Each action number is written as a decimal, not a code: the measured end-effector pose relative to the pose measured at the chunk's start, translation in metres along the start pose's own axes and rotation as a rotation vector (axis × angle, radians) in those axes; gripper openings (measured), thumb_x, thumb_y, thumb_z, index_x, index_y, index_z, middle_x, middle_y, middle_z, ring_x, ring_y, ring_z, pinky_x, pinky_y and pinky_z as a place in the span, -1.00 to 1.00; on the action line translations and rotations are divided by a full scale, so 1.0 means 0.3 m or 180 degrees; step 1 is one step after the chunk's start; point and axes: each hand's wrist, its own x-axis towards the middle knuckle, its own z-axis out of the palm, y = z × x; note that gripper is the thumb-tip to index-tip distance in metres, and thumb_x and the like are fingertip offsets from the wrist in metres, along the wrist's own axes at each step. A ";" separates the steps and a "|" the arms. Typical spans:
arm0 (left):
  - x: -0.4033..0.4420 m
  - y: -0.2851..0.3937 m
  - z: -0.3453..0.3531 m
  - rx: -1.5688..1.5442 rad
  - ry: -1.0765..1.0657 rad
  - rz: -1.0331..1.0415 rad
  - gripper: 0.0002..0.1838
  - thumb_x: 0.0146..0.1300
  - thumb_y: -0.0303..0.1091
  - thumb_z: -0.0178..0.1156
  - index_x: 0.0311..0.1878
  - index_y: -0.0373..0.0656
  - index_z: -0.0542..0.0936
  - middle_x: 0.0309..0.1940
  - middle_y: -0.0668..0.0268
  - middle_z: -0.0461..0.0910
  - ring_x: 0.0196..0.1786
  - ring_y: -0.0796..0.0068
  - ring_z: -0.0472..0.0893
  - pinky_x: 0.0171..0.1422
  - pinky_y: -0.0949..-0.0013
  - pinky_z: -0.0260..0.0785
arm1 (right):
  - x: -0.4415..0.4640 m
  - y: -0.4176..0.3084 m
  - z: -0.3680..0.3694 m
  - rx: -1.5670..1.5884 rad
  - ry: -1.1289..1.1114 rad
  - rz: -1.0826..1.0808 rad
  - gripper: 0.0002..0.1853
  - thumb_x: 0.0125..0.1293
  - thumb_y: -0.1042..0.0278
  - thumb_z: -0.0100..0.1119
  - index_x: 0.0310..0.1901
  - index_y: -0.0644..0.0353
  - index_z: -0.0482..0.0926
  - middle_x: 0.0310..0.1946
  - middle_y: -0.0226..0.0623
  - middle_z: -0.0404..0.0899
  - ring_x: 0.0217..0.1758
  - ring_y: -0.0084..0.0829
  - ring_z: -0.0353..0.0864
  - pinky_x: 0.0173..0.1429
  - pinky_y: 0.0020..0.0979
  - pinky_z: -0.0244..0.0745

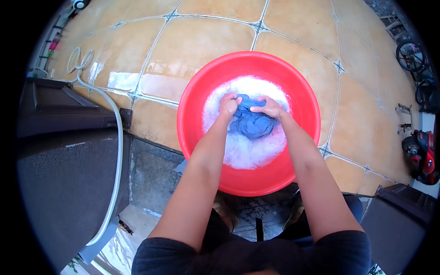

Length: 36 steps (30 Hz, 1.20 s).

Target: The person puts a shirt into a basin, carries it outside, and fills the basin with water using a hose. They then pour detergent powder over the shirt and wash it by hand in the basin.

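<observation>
A wet, bunched blue cloth [254, 123] lies in white suds [247, 151] inside a round red basin [192, 103]. My left hand [229, 104] is closed on the cloth's upper left part, thumb and fingers pinching the fabric. On the upper right side, my right hand [269, 108] grips the same cloth, its thumb pointing left across it. Between the two hands a fold of fabric is gathered. The lower part of the cloth rests in the foam, and what kind of garment it is cannot be made out.
Tan floor tiles [201, 41] surround the basin, with wet shine at left. A pale hose [120, 151] runs over a dark open gate panel [68, 183] at left. Another dark panel [398, 215] stands at right, near a red-and-black machine [421, 156] and a wheel [411, 55].
</observation>
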 end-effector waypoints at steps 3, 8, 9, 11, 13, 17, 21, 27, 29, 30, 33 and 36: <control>-0.027 -0.053 0.002 -0.0652 0.0505 0.0114 -0.98 0.18 -0.45 0.22 -0.33 -0.09 0.57 0.25 0.37 0.21 0.16 0.35 0.40 0.11 0.23 0.40 | -0.088 0.008 -0.025 0.0818 -0.0084 0.0251 -0.27 -0.11 0.03 0.50 0.08 0.21 0.45 -0.07 -0.11 0.56 0.04 -0.30 0.54 0.12 -0.33 0.40; -0.131 0.209 -0.119 -0.3154 -0.0689 -0.0545 -0.75 0.39 -0.38 -0.12 0.10 0.02 0.37 0.07 0.25 0.47 0.09 0.22 0.51 0.11 -0.07 0.43 | -0.351 -0.226 -0.230 0.0812 0.0355 -0.0408 -0.66 0.11 0.26 0.35 -0.20 0.14 0.39 -0.33 -0.38 0.47 -0.27 -0.57 0.47 -0.20 -0.50 0.41; -0.144 0.231 -0.131 -0.3336 -0.0648 -0.0414 -0.73 0.40 -0.37 -0.14 0.14 0.04 0.32 0.04 0.24 0.49 0.08 0.21 0.52 0.11 -0.06 0.44 | -0.402 -0.267 -0.273 0.1327 0.0273 -0.0446 -0.69 0.15 0.28 0.32 -0.24 0.10 0.33 -0.36 -0.43 0.42 -0.31 -0.63 0.41 -0.26 -0.53 0.37; -0.158 0.268 -0.149 -0.3285 -0.0815 -0.0215 -0.72 0.39 -0.39 -0.14 0.14 0.03 0.31 0.04 0.24 0.48 0.09 0.22 0.51 0.14 -0.02 0.43 | -0.466 -0.300 -0.356 0.1913 0.0187 -0.0635 -0.71 0.21 0.32 0.25 -0.26 0.05 0.26 -0.39 -0.48 0.37 -0.36 -0.69 0.36 -0.34 -0.58 0.32; -0.198 0.335 -0.165 -0.3261 -0.0860 0.0016 -0.73 0.39 -0.43 -0.16 0.12 -0.04 0.32 0.01 0.22 0.50 0.04 0.25 0.55 0.16 0.09 0.43 | -0.502 -0.294 -0.421 0.2033 0.0221 -0.0775 -0.74 0.26 0.33 0.20 -0.26 0.05 0.25 -0.40 -0.49 0.35 -0.36 -0.71 0.36 -0.36 -0.60 0.30; -0.171 0.309 -0.207 -0.1104 0.0511 0.0805 -0.81 0.40 -0.36 -0.11 -0.03 -0.17 0.42 -0.12 0.14 0.56 -0.03 0.18 0.56 0.05 0.14 0.41 | -0.451 -0.199 -0.437 0.0395 0.1227 -0.1571 -0.75 0.28 0.37 0.16 -0.17 0.15 0.27 -0.39 -0.36 0.40 -0.28 -0.54 0.47 -0.28 -0.41 0.43; -0.294 0.292 -0.210 0.1520 0.1490 0.0618 -0.63 0.36 -0.20 -0.02 0.15 -0.12 0.33 0.13 -0.06 0.36 0.01 -0.09 0.50 0.12 0.03 0.37 | -0.314 -0.086 -0.301 -0.1082 0.1875 -0.1350 -0.68 0.27 0.30 0.15 0.00 0.09 0.32 -0.07 -0.03 0.42 -0.09 0.04 0.53 -0.05 -0.16 0.48; -0.264 0.188 -0.083 0.3323 0.0922 0.0629 -0.32 0.31 0.18 -0.09 0.45 0.30 0.03 0.48 0.03 -0.17 0.42 -0.19 0.06 0.35 -0.26 0.04 | -0.135 -0.078 -0.097 -0.2984 0.0588 -0.1101 -0.24 0.27 -0.23 0.00 0.45 -0.47 -0.08 0.50 -0.09 -0.25 0.53 0.03 -0.17 0.40 0.27 -0.15; -0.235 0.178 -0.023 0.3597 0.0713 0.0578 -0.35 0.35 0.22 -0.21 0.48 0.44 -0.06 0.52 0.12 -0.26 0.51 -0.12 -0.12 0.40 -0.37 -0.18 | -0.082 -0.045 0.020 -0.2700 0.0318 -0.0896 -0.21 0.25 -0.28 -0.02 0.45 -0.48 -0.11 0.51 -0.11 -0.31 0.54 0.03 -0.22 0.41 0.30 -0.22; -0.212 0.144 -0.024 0.3815 0.0611 0.0841 -0.37 0.37 0.19 -0.23 0.48 0.43 -0.05 0.51 0.13 -0.22 0.50 -0.11 -0.11 0.41 -0.35 -0.19 | -0.062 -0.016 0.073 -0.2560 0.0175 -0.0798 -0.20 0.24 -0.31 -0.02 0.45 -0.48 -0.12 0.51 -0.13 -0.34 0.54 0.03 -0.24 0.41 0.31 -0.25; -0.157 0.064 -0.045 0.4257 0.0259 0.1404 -0.45 0.45 0.07 -0.31 0.47 0.40 -0.03 0.48 0.16 -0.04 0.49 -0.07 -0.03 0.46 -0.25 -0.26 | 0.004 0.027 0.045 -0.2831 -0.0191 -0.1340 -0.18 0.17 -0.37 0.01 0.44 -0.36 0.03 0.47 -0.07 -0.11 0.53 0.03 -0.18 0.42 0.22 -0.16; -0.113 0.095 -0.023 0.3705 -0.0097 0.0522 -0.46 0.44 0.06 -0.28 0.46 0.30 0.07 0.45 0.10 0.02 0.45 -0.07 0.06 0.49 -0.13 -0.20 | 0.123 0.062 0.025 -0.2373 0.0177 -0.1179 -0.24 0.12 -0.32 0.12 0.34 -0.24 0.28 0.43 -0.04 0.04 0.48 0.02 -0.02 0.40 0.01 0.05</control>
